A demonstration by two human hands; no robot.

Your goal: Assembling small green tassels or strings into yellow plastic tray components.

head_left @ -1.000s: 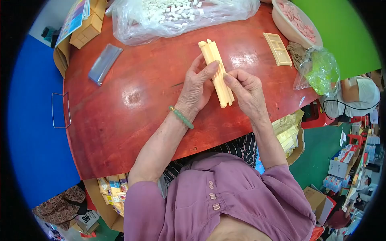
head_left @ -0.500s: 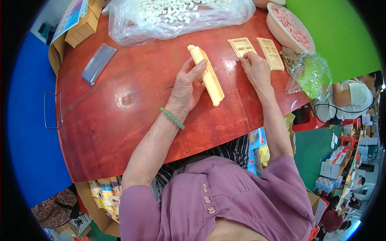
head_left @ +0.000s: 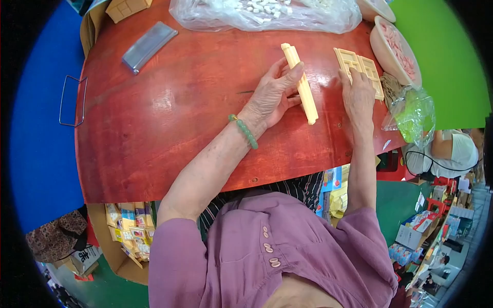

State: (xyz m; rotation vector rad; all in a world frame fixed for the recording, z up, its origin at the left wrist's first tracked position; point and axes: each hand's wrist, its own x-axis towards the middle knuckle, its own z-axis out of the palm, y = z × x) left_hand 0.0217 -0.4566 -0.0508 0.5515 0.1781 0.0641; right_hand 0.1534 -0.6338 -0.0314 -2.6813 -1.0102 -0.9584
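My left hand (head_left: 270,95) grips a long, narrow cream plastic piece (head_left: 302,87) with a ribbed face, held tilted above the table between thumb and fingers. A green bead bracelet (head_left: 245,132) circles that wrist. To the right, my right hand (head_left: 359,97) has its fingers bent down onto a flat cream panel (head_left: 347,55) with raised frames. A second panel (head_left: 372,65) of the same kind lies right beside it, edge to edge or nearly so. My fingertips cover the near part of the first panel.
On the red table (head_left: 169,154) lie a clear plastic case (head_left: 149,47) and a bag (head_left: 231,20) of small white pieces. At the right stand a bowl (head_left: 381,43) of pink pieces, a brown cloth (head_left: 391,88) and a clear bag (head_left: 411,115) with green contents. A wire handle (head_left: 63,100) sticks out left.
The gap between the two panels has closed, with my right hand at the left one. The ribbed piece has turned in my left hand, showing more of its ribbed face. The view has shifted.
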